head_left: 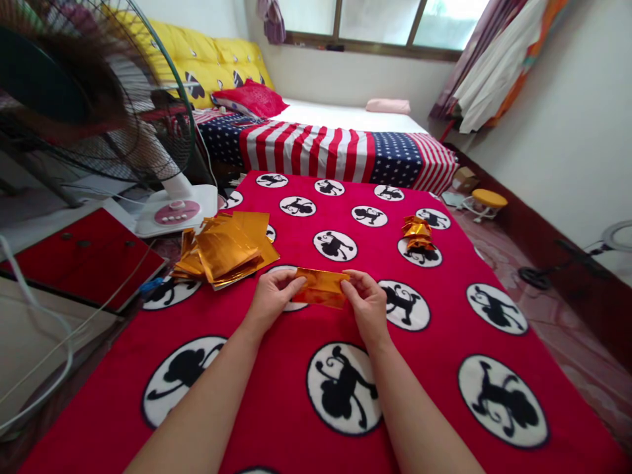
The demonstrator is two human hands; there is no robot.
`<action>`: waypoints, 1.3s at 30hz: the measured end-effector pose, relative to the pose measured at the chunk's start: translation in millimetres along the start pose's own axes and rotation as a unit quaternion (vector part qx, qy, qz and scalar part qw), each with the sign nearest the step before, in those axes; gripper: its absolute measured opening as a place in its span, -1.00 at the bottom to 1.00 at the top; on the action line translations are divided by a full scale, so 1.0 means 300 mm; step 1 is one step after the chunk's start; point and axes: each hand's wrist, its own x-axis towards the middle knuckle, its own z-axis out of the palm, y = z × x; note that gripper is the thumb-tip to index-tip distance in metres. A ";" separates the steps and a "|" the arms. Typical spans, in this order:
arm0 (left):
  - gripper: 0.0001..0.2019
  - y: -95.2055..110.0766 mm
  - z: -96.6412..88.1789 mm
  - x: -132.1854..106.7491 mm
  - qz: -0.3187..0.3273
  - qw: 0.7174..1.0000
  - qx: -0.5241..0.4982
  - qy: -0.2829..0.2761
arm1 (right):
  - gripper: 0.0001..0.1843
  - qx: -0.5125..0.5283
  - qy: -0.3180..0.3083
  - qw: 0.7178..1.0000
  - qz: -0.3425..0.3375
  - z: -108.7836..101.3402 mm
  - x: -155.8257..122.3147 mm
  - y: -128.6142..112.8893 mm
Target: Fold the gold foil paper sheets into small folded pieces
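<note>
Both hands are closed in a pinch on one piece of gold foil paper, which hangs between them over the middle of a worktop covered with a red cloth. The left hand grips the left end of the piece, thumb laid on the near face; the right hand grips the right end in the same way, its thumb near the upper corner. The piece is a shiny rectangle, wider than it is tall, with a darker, reddish tone along its lower part; whether it touches the cloth, I cannot tell. To the left, beyond the left hand, lies a loose stack of gold sheets, its edges fanned out unevenly. On the right, farther off and well apart from the right hand, sits a small heap of crumpled-looking gold pieces, partly over one of the white circles with black monkey figures that pattern the cloth. A standing fan with blurred blades rises beside the stack on the left. Past the far edge of the worktop is a bed draped along its side with a stars-and-stripes cloth, a red pillow at its left; a yellow-topped stool stands on the floor at right.
</note>
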 end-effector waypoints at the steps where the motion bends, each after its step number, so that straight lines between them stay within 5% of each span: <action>1: -0.66 -0.005 0.004 0.000 -0.012 1.000 -0.028 0.005 | -0.73 0.012 0.000 1.000 0.005 0.002 0.001 -0.004; 9: -0.42 0.002 0.010 0.001 -0.036 0.996 -0.083 0.007 | -0.68 0.038 -0.001 0.999 0.035 0.001 0.007 -0.002; 17: -0.64 0.006 0.012 -0.005 -0.050 0.997 -0.058 0.004 | -0.74 0.031 0.001 0.999 0.042 0.001 0.011 -0.009; 26: -0.36 -0.021 -0.002 0.006 0.003 0.999 -0.045 -0.007 | -0.49 0.050 -0.026 0.998 0.043 -0.005 0.012 0.002; 30: -0.53 -0.032 -0.005 0.007 0.008 1.000 -0.029 0.007 | -0.71 0.027 -0.041 0.998 0.031 -0.010 0.008 0.008; 35: -0.83 -0.023 -0.014 0.006 0.071 0.997 0.034 -0.008 | -0.98 -0.025 -0.034 0.997 -0.068 -0.014 0.008 -0.004; 39: -0.94 -0.028 -0.017 0.011 0.118 0.992 0.051 0.009 | -0.82 -0.073 -0.019 0.991 -0.106 -0.015 0.010 -0.017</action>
